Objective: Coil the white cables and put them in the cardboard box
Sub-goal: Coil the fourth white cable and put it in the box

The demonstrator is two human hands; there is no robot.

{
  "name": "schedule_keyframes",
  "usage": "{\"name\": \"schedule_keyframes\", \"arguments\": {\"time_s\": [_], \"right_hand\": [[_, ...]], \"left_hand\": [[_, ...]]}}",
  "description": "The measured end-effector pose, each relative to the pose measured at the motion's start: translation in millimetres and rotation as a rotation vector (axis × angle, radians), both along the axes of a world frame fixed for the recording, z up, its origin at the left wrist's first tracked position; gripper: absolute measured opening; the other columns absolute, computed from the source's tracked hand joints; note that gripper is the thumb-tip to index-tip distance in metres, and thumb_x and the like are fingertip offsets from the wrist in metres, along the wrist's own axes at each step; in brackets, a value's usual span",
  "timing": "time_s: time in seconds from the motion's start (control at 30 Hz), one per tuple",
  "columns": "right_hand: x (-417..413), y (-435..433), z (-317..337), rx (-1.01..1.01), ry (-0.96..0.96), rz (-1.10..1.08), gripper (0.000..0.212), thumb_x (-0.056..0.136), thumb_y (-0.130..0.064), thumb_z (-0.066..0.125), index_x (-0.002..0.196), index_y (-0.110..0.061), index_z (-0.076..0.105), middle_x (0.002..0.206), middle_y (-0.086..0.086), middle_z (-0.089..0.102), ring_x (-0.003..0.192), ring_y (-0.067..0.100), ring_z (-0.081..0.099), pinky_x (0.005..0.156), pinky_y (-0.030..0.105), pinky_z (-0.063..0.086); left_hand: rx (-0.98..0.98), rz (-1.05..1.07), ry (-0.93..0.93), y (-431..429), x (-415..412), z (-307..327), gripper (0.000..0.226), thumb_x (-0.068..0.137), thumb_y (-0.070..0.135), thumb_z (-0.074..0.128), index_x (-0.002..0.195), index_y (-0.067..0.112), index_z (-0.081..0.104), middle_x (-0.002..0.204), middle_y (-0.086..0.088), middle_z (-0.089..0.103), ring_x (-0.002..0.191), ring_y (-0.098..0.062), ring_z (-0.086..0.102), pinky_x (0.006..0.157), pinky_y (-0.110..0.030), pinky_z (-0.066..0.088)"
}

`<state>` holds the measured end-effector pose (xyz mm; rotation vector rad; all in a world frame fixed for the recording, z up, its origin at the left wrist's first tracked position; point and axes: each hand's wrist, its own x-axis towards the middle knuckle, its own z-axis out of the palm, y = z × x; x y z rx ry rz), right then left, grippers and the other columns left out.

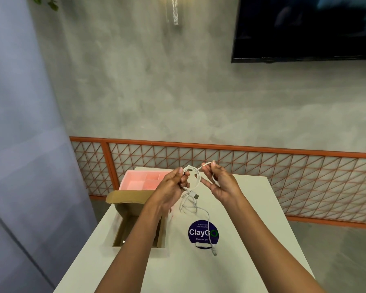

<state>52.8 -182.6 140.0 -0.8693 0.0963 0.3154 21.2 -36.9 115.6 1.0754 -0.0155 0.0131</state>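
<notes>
Room first: grey concrete-look wall (156, 92) w/ a dark TV screen (304, 28) mounted top right, bluish curtain or panel (19, 102) on the left, and an orange lattice railing (262, 166) running behind the table. The white table (262, 218) is narrow, w/ a round dark-blue "ClayGo" sticker (199, 233) stuck near the middle.

On the left side of it sits the cardboard box (135, 227), flaps open, left forearm crossing over it so I can't rly see what's inside, maybe a white bit at the bottom. Behind that, a pink divided tray (140, 179).

Both hands are up over the table. Left hand (171, 187) is closed around a few loops of the white cable (193, 176), pinching the bundle. Right hand (222, 185) pinches the free run of the same cable btwn thumb and fingertips, feeding the next loop across. A USB plug (195, 196) dangles just under the coil. A second loose white cable (207, 216) lies on the table, trailing over the sticker to a small connector (214, 252) near me.

What could go wrong imo: the loops are slack and only held by fingers, so if the left grip eases they'll prob spring open. The dangling plug could snag the loose cable below and drag it. Also the table's narrow, so the trailing cable could slide off the edge if tugged.
</notes>
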Motion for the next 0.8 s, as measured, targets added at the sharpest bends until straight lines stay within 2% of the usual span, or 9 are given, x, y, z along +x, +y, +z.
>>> {"name": "schedule_keyframes", "arguments": {"time_s": [0.13, 0.23, 0.3, 0.37, 0.47, 0.53, 0.6, 0.67, 0.8], "right_hand": [[-0.2, 1.4, 0.0, 0.043, 0.023, 0.016, 0.017, 0.096, -0.016, 0.051, 0.083, -0.007, 0.058, 0.065, 0.002, 0.072, 0.060, 0.005, 0.069, 0.063, 0.038, 0.059], [0.7, 0.9, 0.5, 0.043, 0.032, 0.023, 0.018, 0.097, -0.015, 0.051, 0.083, -0.007, 0.058, 0.065, 0.003, 0.072, 0.059, 0.005, 0.069, 0.071, 0.045, 0.054], [1.0, -0.5, 1.5, 0.040, 0.030, 0.030, 0.017, 0.097, -0.015, 0.051, 0.083, -0.007, 0.058, 0.065, 0.003, 0.072, 0.059, 0.005, 0.069, 0.073, 0.046, 0.053], [1.4, -1.8, 3.2, 0.044, 0.027, 0.035, 0.017, 0.096, -0.015, 0.051, 0.084, -0.006, 0.058, 0.064, 0.004, 0.071, 0.058, 0.005, 0.069, 0.069, 0.045, 0.055], [1.2, -3.8, 5.9, 0.072, 0.033, 0.040, 0.017, 0.096, -0.014, 0.052, 0.084, -0.003, 0.058, 0.065, 0.006, 0.071, 0.057, 0.006, 0.069, 0.061, 0.045, 0.058], [1.7, -3.9, 5.9, 0.087, 0.035, 0.045, 0.017, 0.096, -0.014, 0.051, 0.086, -0.002, 0.058, 0.067, 0.007, 0.070, 0.057, 0.006, 0.069, 0.060, 0.044, 0.059], [2.5, -3.2, 5.4, 0.089, 0.032, 0.054, 0.019, 0.098, -0.013, 0.048, 0.089, 0.000, 0.058, 0.066, 0.006, 0.069, 0.058, 0.007, 0.068, 0.073, 0.046, 0.058], [2.8, -3.6, 4.4, 0.063, 0.033, 0.063, 0.024, 0.101, -0.013, 0.042, 0.091, 0.001, 0.058, 0.070, 0.007, 0.068, 0.065, 0.011, 0.067, 0.084, 0.047, 0.054], [2.7, -12.8, -0.6, -0.179, -0.113, 0.153, 0.022, 0.100, -0.016, 0.044, 0.098, -0.005, 0.063, 0.086, 0.002, 0.068, 0.082, 0.012, 0.060, 0.082, 0.033, 0.054]], "left_hand": [[-0.060, 0.071, 0.039, -5.8, 2.5, 5.0, 0.031, 0.103, 0.022, 0.036, 0.079, 0.009, 0.051, 0.065, 0.000, 0.035, 0.047, -0.004, 0.029, 0.053, -0.018, 0.027], [0.274, 0.117, -0.019, -5.7, 1.8, 2.5, 0.023, 0.094, 0.033, 0.055, 0.083, 0.014, 0.058, 0.062, 0.005, 0.050, 0.050, -0.002, 0.040, 0.053, -0.018, 0.033], [0.470, 0.140, -0.061, -4.9, 0.7, 0.0, 0.019, 0.086, 0.037, 0.066, 0.094, 0.020, 0.061, 0.080, 0.003, 0.066, 0.066, -0.005, 0.056, 0.061, -0.022, 0.041], [0.527, 0.137, -0.110, -3.8, 1.0, 0.9, 0.023, 0.084, 0.034, 0.069, 0.104, 0.022, 0.064, 0.092, 0.003, 0.069, 0.077, -0.007, 0.060, 0.064, -0.023, 0.044], [0.541, 0.126, -0.164, -6.0, 0.8, 6.3, 0.017, 0.085, 0.026, 0.069, 0.099, 0.017, 0.067, 0.074, 0.011, 0.065, 0.065, -0.001, 0.055, 0.057, -0.019, 0.040], [0.529, 0.153, -0.170, -7.3, 2.0, 7.9, 0.011, 0.085, 0.024, 0.069, 0.093, 0.018, 0.067, 0.071, 0.007, 0.062, 0.066, -0.009, 0.051, 0.057, -0.022, 0.037], [0.499, 0.176, -0.174, -8.0, 4.2, 6.1, 0.006, 0.085, 0.024, 0.069, 0.090, 0.021, 0.068, 0.071, -0.006, 0.057, 0.069, -0.021, 0.044, 0.056, -0.026, 0.034], [0.477, 0.207, -0.165, -7.6, 6.0, 4.2, 0.006, 0.086, 0.023, 0.069, 0.091, 0.019, 0.069, 0.067, -0.012, 0.049, 0.068, -0.024, 0.039, 0.054, -0.026, 0.031], [0.487, 0.281, -0.157, -0.8, 8.1, 2.3, 0.009, 0.087, 0.024, 0.067, 0.094, 0.018, 0.068, 0.061, -0.009, 0.041, 0.060, -0.019, 0.037, 0.052, -0.026, 0.033]]}}
